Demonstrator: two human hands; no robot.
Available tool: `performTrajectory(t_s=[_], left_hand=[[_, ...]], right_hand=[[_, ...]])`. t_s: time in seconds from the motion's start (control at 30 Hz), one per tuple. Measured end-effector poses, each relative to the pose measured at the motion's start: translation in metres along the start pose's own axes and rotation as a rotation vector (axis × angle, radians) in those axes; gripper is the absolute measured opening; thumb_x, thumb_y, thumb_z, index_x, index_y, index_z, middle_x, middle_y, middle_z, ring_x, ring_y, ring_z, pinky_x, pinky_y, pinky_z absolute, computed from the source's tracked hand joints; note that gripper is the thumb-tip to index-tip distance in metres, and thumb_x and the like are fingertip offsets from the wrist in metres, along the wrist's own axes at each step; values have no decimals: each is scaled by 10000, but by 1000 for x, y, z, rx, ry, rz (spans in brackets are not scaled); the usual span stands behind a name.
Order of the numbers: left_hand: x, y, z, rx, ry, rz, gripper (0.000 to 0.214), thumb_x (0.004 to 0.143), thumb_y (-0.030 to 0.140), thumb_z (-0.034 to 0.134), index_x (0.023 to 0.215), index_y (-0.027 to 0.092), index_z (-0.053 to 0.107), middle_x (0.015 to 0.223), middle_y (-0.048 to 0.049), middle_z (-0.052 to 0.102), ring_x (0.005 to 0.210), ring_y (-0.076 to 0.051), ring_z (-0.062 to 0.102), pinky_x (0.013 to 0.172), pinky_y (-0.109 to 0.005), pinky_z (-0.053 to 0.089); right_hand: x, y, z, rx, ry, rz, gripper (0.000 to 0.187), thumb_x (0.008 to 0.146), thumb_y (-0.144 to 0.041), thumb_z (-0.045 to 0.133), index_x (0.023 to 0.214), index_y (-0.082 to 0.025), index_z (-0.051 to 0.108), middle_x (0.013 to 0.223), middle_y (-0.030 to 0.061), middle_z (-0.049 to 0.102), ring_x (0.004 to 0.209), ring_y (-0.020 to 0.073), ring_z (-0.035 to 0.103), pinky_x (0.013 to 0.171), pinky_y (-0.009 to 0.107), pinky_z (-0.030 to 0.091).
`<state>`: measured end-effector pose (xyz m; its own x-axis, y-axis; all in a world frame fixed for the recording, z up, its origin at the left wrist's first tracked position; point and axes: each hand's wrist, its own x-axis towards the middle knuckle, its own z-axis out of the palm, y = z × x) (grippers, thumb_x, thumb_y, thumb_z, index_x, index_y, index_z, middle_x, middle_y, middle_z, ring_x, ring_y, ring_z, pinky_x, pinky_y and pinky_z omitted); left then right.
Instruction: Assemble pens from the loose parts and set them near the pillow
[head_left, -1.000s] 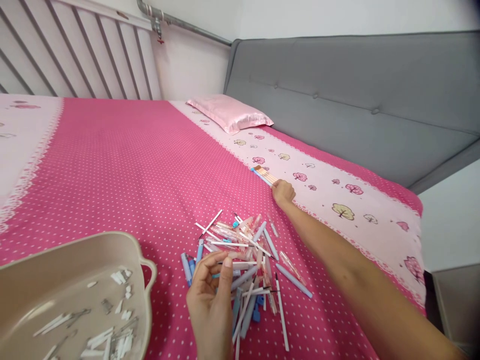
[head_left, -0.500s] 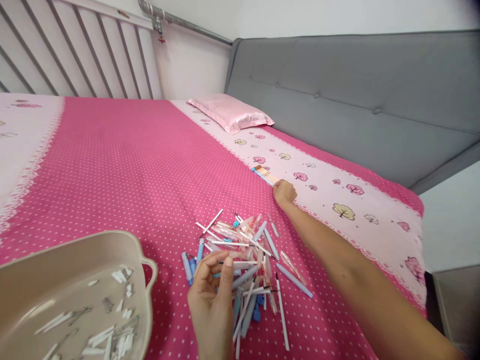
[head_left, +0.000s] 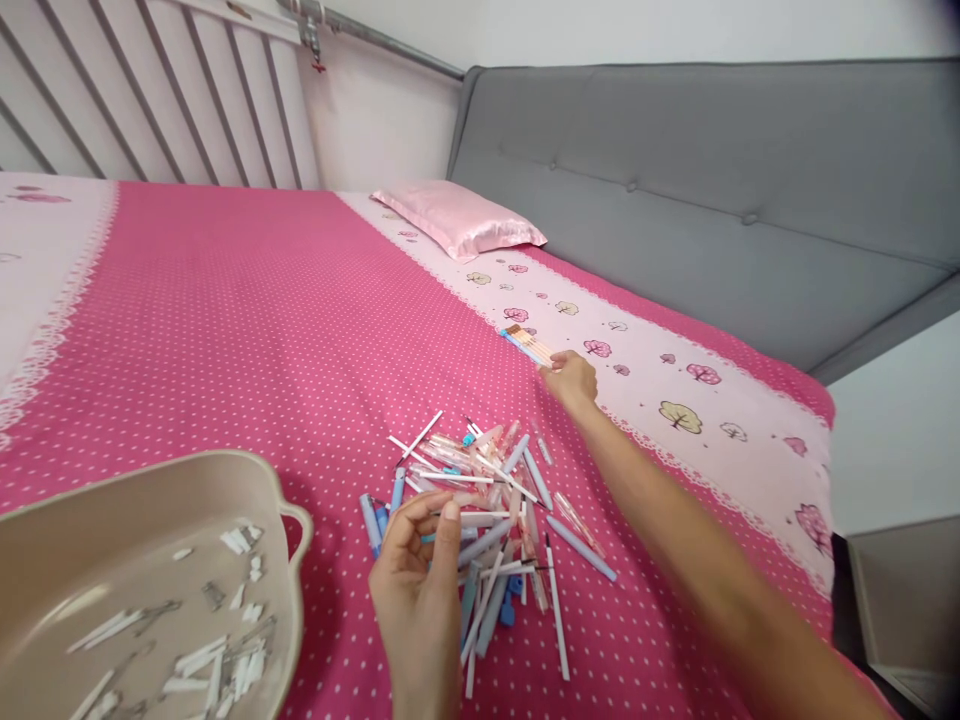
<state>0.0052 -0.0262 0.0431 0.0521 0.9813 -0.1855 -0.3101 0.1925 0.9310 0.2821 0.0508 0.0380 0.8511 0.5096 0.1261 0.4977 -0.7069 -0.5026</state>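
A loose heap of pen parts (head_left: 487,510), blue barrels, clear pink tubes and white refills, lies on the pink dotted bed sheet (head_left: 247,330). My left hand (head_left: 420,590) hovers at the heap's near left edge, fingers curled in a pinch; what it holds is too small to name. My right arm stretches far across the bed. My right hand (head_left: 571,378) rests by a small row of assembled pens (head_left: 527,346) on the pale flowered band, fingers bent around their near ends.
A beige plastic basin (head_left: 150,500) with several white and grey small pieces sits at the near left. A pink pillow (head_left: 457,218) lies by the grey padded headboard (head_left: 712,190). A slatted rail runs along the far side.
The view has shifted slightly. My right hand has drawn a little back from the row of pens. My left hand stays at the heap, fingers still pinched.
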Motion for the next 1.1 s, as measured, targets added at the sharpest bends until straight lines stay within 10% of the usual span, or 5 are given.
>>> performTrajectory(t_s=[0.53,0.83,1.1], left_hand=[[15,-3,-5,84,148,35,359,586,387,782,837,154,674,638,20,616,555,-82,533,481,-159,415],[9,-13,-4,131,169,121,312,652,384,748,865,169,670,682,17,609,570,-76,533,494,-153,423],[10,-13,-2,117,154,109,283,676,365,725,866,167,653,660,16,610,576,-98,558,499,-175,439]], right_hand=[[-89,44,-40,45,-440,-166,257,803,-340,620,969,-160,699,891,59,735,799,188,679,703,263,486],[-112,26,-19,21,-174,-390,307,841,-223,534,1133,-194,625,949,57,688,850,207,623,757,300,442],[-127,18,-19,-74,-290,-515,302,930,-232,385,1001,-233,678,1004,46,701,923,198,637,794,275,422]])
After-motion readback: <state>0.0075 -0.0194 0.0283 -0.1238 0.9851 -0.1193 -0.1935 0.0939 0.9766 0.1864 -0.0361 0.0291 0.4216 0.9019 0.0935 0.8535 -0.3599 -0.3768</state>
